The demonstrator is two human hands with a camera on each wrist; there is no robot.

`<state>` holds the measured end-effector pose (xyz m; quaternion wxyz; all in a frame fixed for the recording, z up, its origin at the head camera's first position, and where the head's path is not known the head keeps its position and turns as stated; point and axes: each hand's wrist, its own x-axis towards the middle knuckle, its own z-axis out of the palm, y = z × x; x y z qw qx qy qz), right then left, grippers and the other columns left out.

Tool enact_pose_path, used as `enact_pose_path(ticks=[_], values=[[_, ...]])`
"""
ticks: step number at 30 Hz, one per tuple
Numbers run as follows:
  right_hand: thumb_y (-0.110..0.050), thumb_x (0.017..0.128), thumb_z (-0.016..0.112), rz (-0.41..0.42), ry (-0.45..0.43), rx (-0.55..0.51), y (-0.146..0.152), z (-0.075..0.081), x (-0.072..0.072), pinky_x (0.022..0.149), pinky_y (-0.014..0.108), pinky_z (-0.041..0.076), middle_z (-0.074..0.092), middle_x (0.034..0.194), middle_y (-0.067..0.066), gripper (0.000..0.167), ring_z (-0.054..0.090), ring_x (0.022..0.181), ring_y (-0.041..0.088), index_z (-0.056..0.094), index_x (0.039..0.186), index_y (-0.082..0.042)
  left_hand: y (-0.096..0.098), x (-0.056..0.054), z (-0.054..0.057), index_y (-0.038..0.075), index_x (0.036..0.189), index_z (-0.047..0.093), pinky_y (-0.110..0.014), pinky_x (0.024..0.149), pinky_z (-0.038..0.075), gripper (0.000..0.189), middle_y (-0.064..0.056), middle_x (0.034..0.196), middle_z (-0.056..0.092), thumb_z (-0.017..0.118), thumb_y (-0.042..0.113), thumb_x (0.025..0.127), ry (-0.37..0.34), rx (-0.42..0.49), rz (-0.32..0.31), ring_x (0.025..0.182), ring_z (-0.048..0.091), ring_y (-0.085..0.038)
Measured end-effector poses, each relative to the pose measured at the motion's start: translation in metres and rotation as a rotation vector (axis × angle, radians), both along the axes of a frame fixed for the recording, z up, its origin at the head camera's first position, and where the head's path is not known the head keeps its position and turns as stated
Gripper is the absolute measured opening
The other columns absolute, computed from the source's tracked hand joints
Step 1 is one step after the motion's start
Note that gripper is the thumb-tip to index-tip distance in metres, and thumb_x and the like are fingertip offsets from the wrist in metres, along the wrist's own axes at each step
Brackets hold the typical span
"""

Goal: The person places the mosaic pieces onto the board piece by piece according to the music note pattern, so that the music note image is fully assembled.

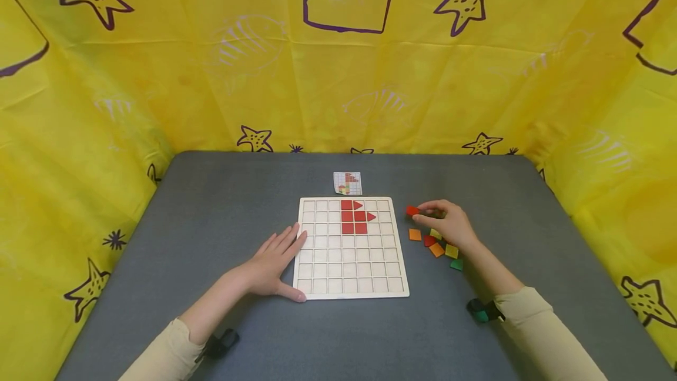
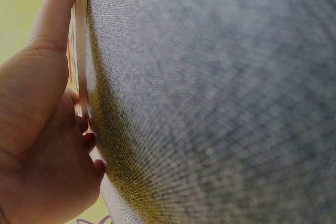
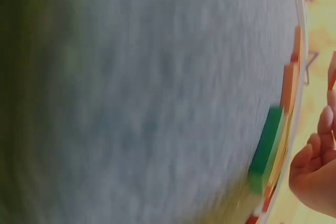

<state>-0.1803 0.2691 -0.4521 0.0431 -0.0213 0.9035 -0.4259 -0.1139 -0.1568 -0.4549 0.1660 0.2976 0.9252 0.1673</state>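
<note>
A pale wooden board (image 1: 351, 296) marked with a grid lies on the table. My left hand (image 1: 270, 266) rests along its left side, fingers spread, thumb near the bottom left corner. In the left wrist view, the thumb lies along the board's edge (image 2: 81, 35). Several red square tiles (image 1: 347, 216) and two red triangle tiles (image 1: 371, 216) fill cells in the upper middle. Right of the board, my right hand (image 1: 449, 225) pinches a red tile (image 1: 412, 211) between thumb and fingertips. The right wrist view shows only part of that hand at its right edge.
Below the right hand lie loose tiles: an orange square (image 1: 415, 234), another orange one (image 1: 436, 250), a red one (image 1: 429, 241), yellow ones (image 1: 451, 251) and a green one (image 1: 456, 264). Behind the board is a small pattern card (image 1: 347, 183). Yellow cloth (image 1: 338, 93) surrounds the table.
</note>
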Motion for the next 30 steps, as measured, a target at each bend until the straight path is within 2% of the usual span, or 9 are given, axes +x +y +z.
enact_pose_path(ticks=[5, 7, 13, 18, 24, 30], values=[[-0.043, 0.08, 0.079, 0.025, -0.007, -0.083, -0.015, 0.0, 0.004, 0.069, 0.032, 0.049, 0.06, 0.11, 0.008, 0.044, 0.055, 0.093, 0.024, 0.071, 0.111, -0.012, 0.0, 0.0, 0.0, 0.004, 0.156, 0.014, -0.054, 0.116, 0.009, 0.126, -0.018, 0.162, 0.001, 0.072, 0.073, 0.067, 0.0, 0.006, 0.001, 0.148, 0.004, -0.035], [-0.042, 0.081, 0.079, 0.047, 0.005, -0.088, -0.021, -0.001, 0.006, 0.072, 0.032, 0.048, 0.061, 0.109, 0.007, 0.042, 0.055, 0.093, 0.023, 0.071, 0.111, -0.013, 0.0, 0.0, -0.001, 0.004, 0.156, 0.014, -0.055, 0.116, 0.009, 0.126, -0.018, 0.162, 0.001, 0.072, 0.072, 0.068, -0.001, 0.009, 0.001, 0.148, 0.004, -0.035], [-0.035, 0.08, 0.081, 0.113, 0.01, -0.102, -0.04, -0.002, 0.007, 0.067, 0.032, 0.05, 0.059, 0.101, 0.007, 0.034, 0.053, 0.088, 0.024, 0.073, 0.106, -0.014, 0.0, 0.0, -0.001, 0.004, 0.156, 0.014, -0.055, 0.116, 0.008, 0.126, -0.018, 0.162, 0.001, 0.072, 0.072, 0.067, 0.0, 0.004, 0.0, 0.148, 0.004, -0.035], [-0.034, 0.079, 0.082, 0.166, 0.032, -0.021, -0.055, -0.006, 0.005, 0.072, 0.034, 0.041, 0.06, 0.095, 0.003, 0.032, 0.048, 0.089, 0.022, 0.075, 0.104, -0.015, 0.0, 0.0, -0.001, 0.004, 0.156, 0.014, -0.055, 0.116, 0.009, 0.126, -0.018, 0.162, 0.001, 0.072, 0.072, 0.068, 0.003, 0.005, -0.001, 0.148, 0.004, -0.035], [-0.032, 0.078, 0.082, 0.225, 0.087, 0.094, -0.064, -0.009, 0.002, 0.073, 0.036, 0.036, 0.06, 0.094, 0.0, 0.031, 0.045, 0.09, 0.021, 0.076, 0.104, -0.016, 0.0, 0.0, -0.001, 0.004, 0.156, 0.014, -0.055, 0.115, 0.009, 0.126, -0.019, 0.162, 0.001, 0.073, 0.072, 0.068, 0.006, 0.014, -0.006, 0.148, 0.004, -0.036], [-0.026, 0.079, 0.082, 0.25, 0.113, 0.123, -0.072, -0.008, 0.002, 0.072, 0.036, 0.035, 0.06, 0.091, 0.0, 0.03, 0.045, 0.088, 0.022, 0.076, 0.105, -0.015, 0.0, 0.0, -0.001, 0.004, 0.156, 0.013, -0.055, 0.115, 0.009, 0.126, -0.018, 0.162, 0.001, 0.073, 0.071, 0.068, 0.006, 0.012, -0.004, 0.148, 0.004, -0.035]])
